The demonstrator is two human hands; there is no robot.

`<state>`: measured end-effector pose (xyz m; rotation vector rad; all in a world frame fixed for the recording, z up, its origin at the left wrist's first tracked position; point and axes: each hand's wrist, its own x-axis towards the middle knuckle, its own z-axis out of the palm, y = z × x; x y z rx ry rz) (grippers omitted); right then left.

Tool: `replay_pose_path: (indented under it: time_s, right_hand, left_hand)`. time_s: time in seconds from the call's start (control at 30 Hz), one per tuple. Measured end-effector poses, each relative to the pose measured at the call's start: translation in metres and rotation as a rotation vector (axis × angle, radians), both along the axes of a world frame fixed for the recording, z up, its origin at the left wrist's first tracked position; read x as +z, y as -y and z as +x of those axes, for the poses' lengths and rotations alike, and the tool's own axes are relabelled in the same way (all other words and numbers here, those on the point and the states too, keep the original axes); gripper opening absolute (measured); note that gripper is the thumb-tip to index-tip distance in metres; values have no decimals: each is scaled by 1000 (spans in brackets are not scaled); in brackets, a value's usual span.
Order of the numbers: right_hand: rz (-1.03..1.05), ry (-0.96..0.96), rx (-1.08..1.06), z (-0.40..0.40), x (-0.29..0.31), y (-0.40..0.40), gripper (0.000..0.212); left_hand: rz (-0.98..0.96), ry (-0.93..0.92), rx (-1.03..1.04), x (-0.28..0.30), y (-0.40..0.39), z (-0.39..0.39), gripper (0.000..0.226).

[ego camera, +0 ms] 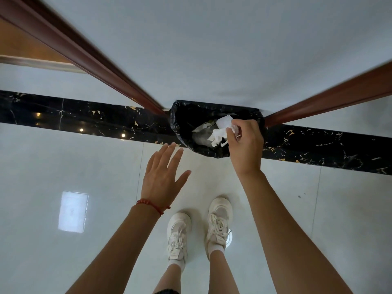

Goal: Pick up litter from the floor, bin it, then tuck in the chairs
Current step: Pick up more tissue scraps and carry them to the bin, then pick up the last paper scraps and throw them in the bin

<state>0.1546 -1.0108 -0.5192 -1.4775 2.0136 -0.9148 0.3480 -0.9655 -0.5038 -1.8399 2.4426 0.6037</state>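
Note:
A small bin lined with a black bag (183,132) stands on the floor against the white wall, straight ahead of my feet. Crumpled white tissue and other paper (217,135) lie inside it. My right hand (246,143) hovers over the bin's right side, fingertips pinched on a scrap of white tissue (232,127). My left hand (164,177) hangs flat in the air left of the bin, fingers spread, holding nothing. A red bead bracelet circles its wrist.
Glossy white floor tiles (63,166) with a black marble strip (84,116) run along the wall. Dark wooden door frames (89,54) rise on the left and at the right (331,98). My white trainers (218,223) stand just short of the bin.

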Motion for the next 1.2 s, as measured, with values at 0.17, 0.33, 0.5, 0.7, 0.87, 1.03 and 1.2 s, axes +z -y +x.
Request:
replay_pose_path:
  time_s: [0.17, 0.33, 0.5, 0.7, 0.87, 1.03, 1.2]
  right_hand:
    - [112, -151, 116, -4, 0, -8, 33]
    - [181, -339, 238, -16, 26, -27, 45]
    - [225, -422, 295, -25, 73, -49, 54]
    - [250, -445, 241, -25, 145, -81, 55]
    - [260, -439, 143, -14, 217, -111, 58]
    - [265, -445, 29, -7, 292, -153, 61]
    - [250, -470, -48, 0, 349, -205, 60]
  left_hand:
    - [13, 18, 17, 7, 6, 9, 59]
    - [13, 22, 11, 28, 14, 8, 60]
    - [-21, 16, -24, 68, 13, 5, 59]
    - [-11, 19, -96, 132, 1, 10, 59]
    - [-3, 32, -176, 203, -10, 20, 71]
    - [-54, 24, -261, 279, -17, 29, 68]
    - [-103, -43, -364, 344, -37, 24, 67]
